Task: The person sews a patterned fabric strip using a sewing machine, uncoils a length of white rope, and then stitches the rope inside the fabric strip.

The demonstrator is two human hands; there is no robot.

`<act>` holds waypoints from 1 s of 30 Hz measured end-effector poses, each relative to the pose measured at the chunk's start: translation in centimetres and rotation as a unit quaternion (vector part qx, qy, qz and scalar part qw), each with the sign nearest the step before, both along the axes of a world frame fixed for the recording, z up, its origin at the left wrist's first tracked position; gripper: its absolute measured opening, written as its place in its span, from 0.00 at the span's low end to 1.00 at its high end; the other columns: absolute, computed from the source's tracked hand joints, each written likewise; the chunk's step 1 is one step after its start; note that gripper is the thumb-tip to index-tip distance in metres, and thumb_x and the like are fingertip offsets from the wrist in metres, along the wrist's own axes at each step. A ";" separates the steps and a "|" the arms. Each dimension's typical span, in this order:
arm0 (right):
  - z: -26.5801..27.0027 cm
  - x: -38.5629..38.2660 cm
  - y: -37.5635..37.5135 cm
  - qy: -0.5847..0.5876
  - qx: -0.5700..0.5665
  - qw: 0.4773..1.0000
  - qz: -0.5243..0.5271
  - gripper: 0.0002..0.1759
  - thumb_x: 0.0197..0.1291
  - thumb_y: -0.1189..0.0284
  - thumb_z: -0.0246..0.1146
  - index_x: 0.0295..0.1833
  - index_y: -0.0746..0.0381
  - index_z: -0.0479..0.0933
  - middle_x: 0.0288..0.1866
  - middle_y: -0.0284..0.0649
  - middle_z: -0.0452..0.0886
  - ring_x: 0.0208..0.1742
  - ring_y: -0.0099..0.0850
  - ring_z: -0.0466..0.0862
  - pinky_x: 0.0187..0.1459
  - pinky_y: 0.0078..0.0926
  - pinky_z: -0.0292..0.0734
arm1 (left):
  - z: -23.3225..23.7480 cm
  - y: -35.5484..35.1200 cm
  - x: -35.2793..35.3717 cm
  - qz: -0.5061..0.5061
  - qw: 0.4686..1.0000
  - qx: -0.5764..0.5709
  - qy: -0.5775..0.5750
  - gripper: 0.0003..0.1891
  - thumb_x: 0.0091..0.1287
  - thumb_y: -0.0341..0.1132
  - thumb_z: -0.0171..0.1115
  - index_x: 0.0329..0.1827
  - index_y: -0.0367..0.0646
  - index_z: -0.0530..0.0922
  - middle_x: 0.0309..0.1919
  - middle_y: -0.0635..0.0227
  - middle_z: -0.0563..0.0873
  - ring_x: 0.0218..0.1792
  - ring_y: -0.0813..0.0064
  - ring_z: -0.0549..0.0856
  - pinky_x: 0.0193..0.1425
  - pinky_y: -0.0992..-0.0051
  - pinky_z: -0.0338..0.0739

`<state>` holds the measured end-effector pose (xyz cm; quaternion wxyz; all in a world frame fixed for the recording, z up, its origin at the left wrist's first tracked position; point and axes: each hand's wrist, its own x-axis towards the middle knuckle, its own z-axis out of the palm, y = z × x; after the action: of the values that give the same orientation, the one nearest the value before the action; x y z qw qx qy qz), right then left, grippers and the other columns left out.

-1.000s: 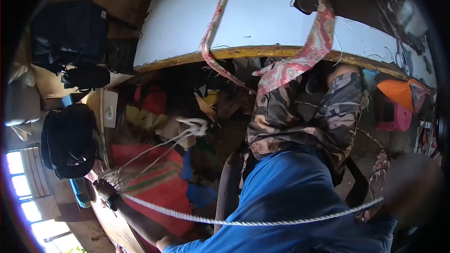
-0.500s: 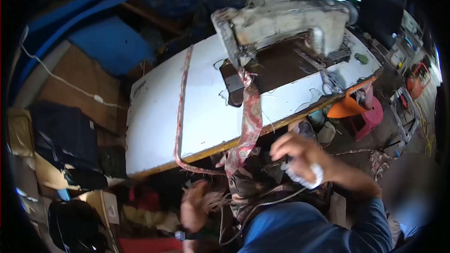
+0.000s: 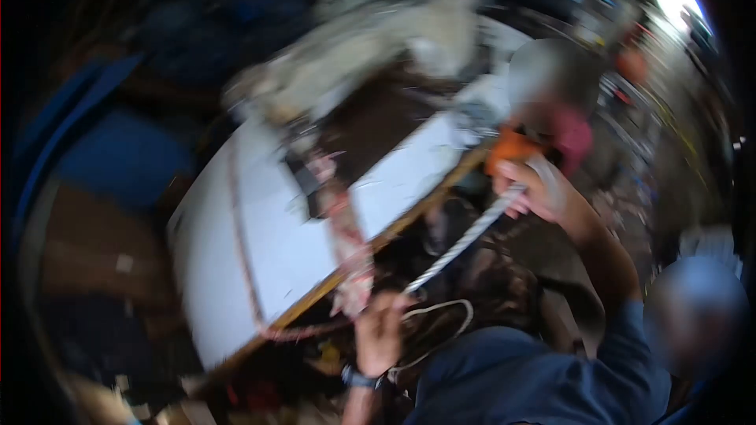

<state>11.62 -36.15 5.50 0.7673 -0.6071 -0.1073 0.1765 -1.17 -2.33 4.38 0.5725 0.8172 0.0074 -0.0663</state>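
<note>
A twisted white rope [image 3: 465, 244] runs straight and slanting between my two hands. My right hand [image 3: 533, 189] is closed around its upper end, with a pale band across the back of the hand. At the lower end, my left hand [image 3: 379, 334], with a dark watch on the wrist, is closed on the rope. A thinner loop of pale cord [image 3: 471, 312] curves beside the left hand. Just above that hand hangs a pink-and-red patterned fabric strip [image 3: 350, 252], running up to the sewing machine [image 3: 378, 43]. Motion blur softens everything.
The machine stands on a white table [image 3: 283, 260] with a worn wooden front edge. A fabric-covered cord [image 3: 242, 260] lies across its left side. Beyond my right hand are an orange object [image 3: 513, 149] and a pink stool [image 3: 572, 140]. A blurred person [image 3: 697, 307] is at the right.
My right hand has moved up and stretched the white rope out straight. My left hand has come up and right to its lower end. The view has turned, shifting the table left.
</note>
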 end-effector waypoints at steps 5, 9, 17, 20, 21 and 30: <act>-1.5 0.9 -4.6 0.021 0.101 0.994 -0.031 0.16 0.76 0.63 0.64 0.45 0.67 0.82 0.23 0.29 0.73 0.23 0.22 0.74 0.32 0.25 0.77 | -2.7 0.5 -1.4 0.036 0.990 -0.134 0.020 0.16 0.80 0.42 0.63 0.36 0.40 0.82 0.24 0.83 0.73 0.25 0.90 0.64 0.30 0.81 0.53; -0.4 0.6 -5.9 -0.094 -0.065 0.993 -0.041 0.14 0.73 0.69 0.67 0.52 0.71 0.84 0.34 0.37 0.86 0.28 0.22 0.82 0.37 0.23 0.82 | -1.8 1.9 -1.9 -0.047 0.997 -0.011 0.068 0.17 0.83 0.39 0.52 0.52 0.32 0.82 0.37 0.61 0.85 0.32 0.71 0.82 0.32 0.72 0.77; 1.7 -0.1 -6.9 -0.171 -0.233 0.957 -0.017 0.11 0.74 0.71 0.66 0.53 0.68 0.87 0.42 0.37 0.91 0.40 0.21 0.88 0.43 0.21 0.85 | -4.0 2.9 -3.9 0.049 0.991 -0.102 0.070 0.18 0.79 0.45 0.65 0.39 0.37 0.84 0.29 0.78 0.79 0.31 0.86 0.72 0.34 0.80 0.63; 3.1 -0.1 -5.3 -0.198 -0.305 0.931 0.016 0.11 0.74 0.73 0.65 0.54 0.68 0.87 0.41 0.37 0.91 0.41 0.22 0.88 0.44 0.23 0.84 | -5.6 3.9 -5.0 0.012 0.985 -0.066 0.157 0.17 0.76 0.45 0.68 0.43 0.37 0.85 0.36 0.68 0.87 0.39 0.73 0.87 0.47 0.69 0.81; 3.3 -0.2 -4.2 -0.186 -0.322 0.927 0.037 0.11 0.74 0.73 0.65 0.54 0.66 0.87 0.41 0.38 0.91 0.41 0.24 0.89 0.44 0.25 0.84 | -5.1 4.0 -4.8 -0.062 0.990 0.063 0.106 0.14 0.75 0.43 0.69 0.44 0.38 0.86 0.39 0.66 0.88 0.41 0.67 0.89 0.49 0.67 0.82; 4.2 0.2 11.4 -0.568 -0.275 0.729 0.264 0.05 0.65 0.71 0.68 0.41 0.61 0.82 0.35 0.40 0.86 0.41 0.42 0.88 0.45 0.40 0.84 | 3.8 2.0 9.9 0.150 0.892 0.298 -0.306 0.14 0.70 0.39 0.73 0.48 0.37 0.82 0.43 0.53 0.89 0.43 0.56 0.89 0.47 0.61 0.83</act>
<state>11.79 -24.71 9.74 0.2854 -0.7256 -0.6259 0.0155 8.70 -0.33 8.18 0.2795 0.9183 -0.0264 0.2790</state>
